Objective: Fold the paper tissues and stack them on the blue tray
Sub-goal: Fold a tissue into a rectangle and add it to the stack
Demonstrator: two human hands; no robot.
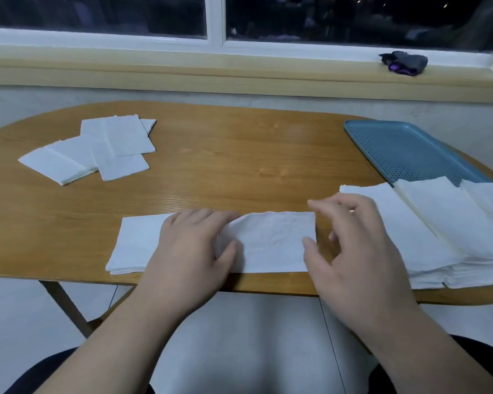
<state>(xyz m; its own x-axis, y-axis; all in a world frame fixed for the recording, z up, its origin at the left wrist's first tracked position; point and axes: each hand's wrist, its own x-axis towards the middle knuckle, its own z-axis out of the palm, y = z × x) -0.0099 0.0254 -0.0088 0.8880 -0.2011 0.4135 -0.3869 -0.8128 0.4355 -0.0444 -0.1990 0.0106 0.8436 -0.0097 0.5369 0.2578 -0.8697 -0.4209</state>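
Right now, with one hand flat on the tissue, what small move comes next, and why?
Probably pinch the tissue by its right edge with the right hand and fold it leftward: the left hand pins it flat, and the right fingers hover at that edge, holding nothing.

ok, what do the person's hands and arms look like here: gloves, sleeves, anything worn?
The left hand and right hand are both bare, with no gloves, rings, watch or bands visible. No sleeve shows on either arm down to the frame's bottom edge. No cables or markings.
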